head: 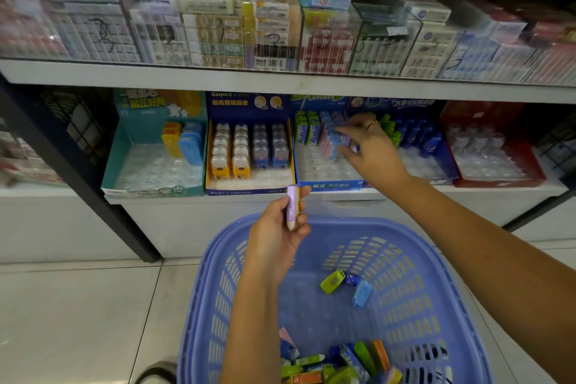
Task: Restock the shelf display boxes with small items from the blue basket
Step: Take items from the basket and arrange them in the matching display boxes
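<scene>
Blue slotted plastic basket [414,262] stands on the pale tiled floor [78,305] below the shelf; loose small items lie inside: a lime-green piece [332,281] and a light-blue piece [362,293] near the middle, and a mixed heap [339,363] at the near wall. Left hand [279,229], raised above the far rim of the basket, pinches a slim lilac-and-yellow item [293,207] between thumb and fingers, held upright. Right hand [371,146] reaches into the blue cardboard display box [330,185] on the lower white shelf [218,199]; its fingertips touch a row of pink, blue and lilac packets [333,142] standing there, fingers partly bent; whether they pinch a packet cannot be told. To the left stand a dark-blue box with yellow and blue items [249,150] and a teal box [156,146], mostly bare tray. A red box [492,146] stands at far right. The upper shelf's stock [280,25] is blurred.
</scene>
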`<state>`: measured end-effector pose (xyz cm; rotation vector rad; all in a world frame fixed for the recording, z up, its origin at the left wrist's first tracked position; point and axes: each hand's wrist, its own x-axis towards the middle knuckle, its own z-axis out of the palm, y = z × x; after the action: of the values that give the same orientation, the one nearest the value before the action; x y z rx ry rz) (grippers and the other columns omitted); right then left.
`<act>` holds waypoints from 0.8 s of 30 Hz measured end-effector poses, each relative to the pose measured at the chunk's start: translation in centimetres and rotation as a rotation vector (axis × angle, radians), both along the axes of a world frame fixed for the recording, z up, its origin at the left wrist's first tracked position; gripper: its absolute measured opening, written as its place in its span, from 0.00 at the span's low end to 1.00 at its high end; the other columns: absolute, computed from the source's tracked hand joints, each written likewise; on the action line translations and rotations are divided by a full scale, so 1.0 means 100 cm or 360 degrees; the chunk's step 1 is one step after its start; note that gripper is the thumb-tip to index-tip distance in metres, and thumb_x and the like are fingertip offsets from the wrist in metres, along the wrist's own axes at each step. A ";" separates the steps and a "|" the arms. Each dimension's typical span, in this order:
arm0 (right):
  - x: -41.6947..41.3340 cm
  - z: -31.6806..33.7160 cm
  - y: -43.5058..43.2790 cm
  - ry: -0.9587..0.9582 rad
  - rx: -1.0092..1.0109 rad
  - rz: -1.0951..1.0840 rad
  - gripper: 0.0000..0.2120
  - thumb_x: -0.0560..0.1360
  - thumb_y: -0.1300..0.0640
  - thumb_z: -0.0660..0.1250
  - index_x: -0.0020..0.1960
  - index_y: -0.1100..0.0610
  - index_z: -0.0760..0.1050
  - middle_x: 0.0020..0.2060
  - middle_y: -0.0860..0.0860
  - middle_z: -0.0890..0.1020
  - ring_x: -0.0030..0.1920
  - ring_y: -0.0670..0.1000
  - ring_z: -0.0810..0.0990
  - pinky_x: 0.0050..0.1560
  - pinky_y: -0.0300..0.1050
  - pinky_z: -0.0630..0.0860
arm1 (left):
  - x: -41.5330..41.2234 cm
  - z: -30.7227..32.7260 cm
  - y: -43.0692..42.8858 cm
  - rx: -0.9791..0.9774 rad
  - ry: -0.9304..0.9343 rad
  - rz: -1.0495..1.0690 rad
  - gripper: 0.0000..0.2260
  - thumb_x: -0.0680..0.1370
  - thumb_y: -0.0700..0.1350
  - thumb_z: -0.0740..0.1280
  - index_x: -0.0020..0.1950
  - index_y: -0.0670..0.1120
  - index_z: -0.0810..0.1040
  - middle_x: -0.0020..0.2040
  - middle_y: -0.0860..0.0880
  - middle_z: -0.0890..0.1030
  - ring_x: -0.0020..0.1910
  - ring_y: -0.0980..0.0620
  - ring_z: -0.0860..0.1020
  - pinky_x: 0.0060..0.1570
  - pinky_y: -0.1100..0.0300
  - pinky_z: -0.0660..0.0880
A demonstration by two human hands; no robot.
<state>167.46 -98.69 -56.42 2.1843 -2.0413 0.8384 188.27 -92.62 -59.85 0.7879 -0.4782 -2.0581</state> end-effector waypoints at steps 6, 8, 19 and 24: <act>0.035 0.024 0.053 -0.1073 0.0681 0.0315 0.07 0.73 0.55 0.71 0.51 0.51 0.80 0.35 0.44 0.82 0.32 0.41 0.78 0.36 0.34 0.75 | -0.004 0.005 0.007 -0.0245 -0.0059 -0.0057 0.14 0.83 0.44 0.55 0.54 0.38 0.78 0.39 0.48 0.79 0.33 0.56 0.75 0.34 0.65 0.74; 0.042 0.030 0.067 -0.1089 0.0739 0.0413 0.08 0.71 0.54 0.72 0.50 0.51 0.81 0.38 0.44 0.83 0.34 0.43 0.79 0.37 0.34 0.76 | -0.007 0.006 0.009 -0.0345 -0.0085 -0.0118 0.14 0.82 0.44 0.55 0.53 0.39 0.78 0.39 0.47 0.79 0.34 0.56 0.75 0.35 0.65 0.75; 0.022 0.034 0.074 -0.1528 0.0577 0.0034 0.08 0.67 0.62 0.75 0.44 0.57 0.80 0.35 0.52 0.84 0.34 0.46 0.83 0.38 0.37 0.81 | -0.049 0.008 0.011 -0.1195 -0.1142 0.0320 0.16 0.77 0.47 0.68 0.64 0.54 0.73 0.44 0.59 0.80 0.37 0.63 0.74 0.38 0.71 0.71; -0.019 0.039 0.035 -0.0953 -0.0026 -0.0243 0.09 0.67 0.63 0.75 0.43 0.55 0.76 0.38 0.49 0.81 0.36 0.41 0.78 0.38 0.27 0.75 | -0.063 -0.009 -0.002 -0.1624 -0.1942 -0.0209 0.30 0.80 0.49 0.62 0.78 0.48 0.52 0.78 0.50 0.55 0.77 0.53 0.49 0.72 0.61 0.56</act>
<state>165.61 -95.19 -52.56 1.8840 -2.3761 1.6315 181.98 -92.87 -60.73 1.2380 -2.0390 -0.9079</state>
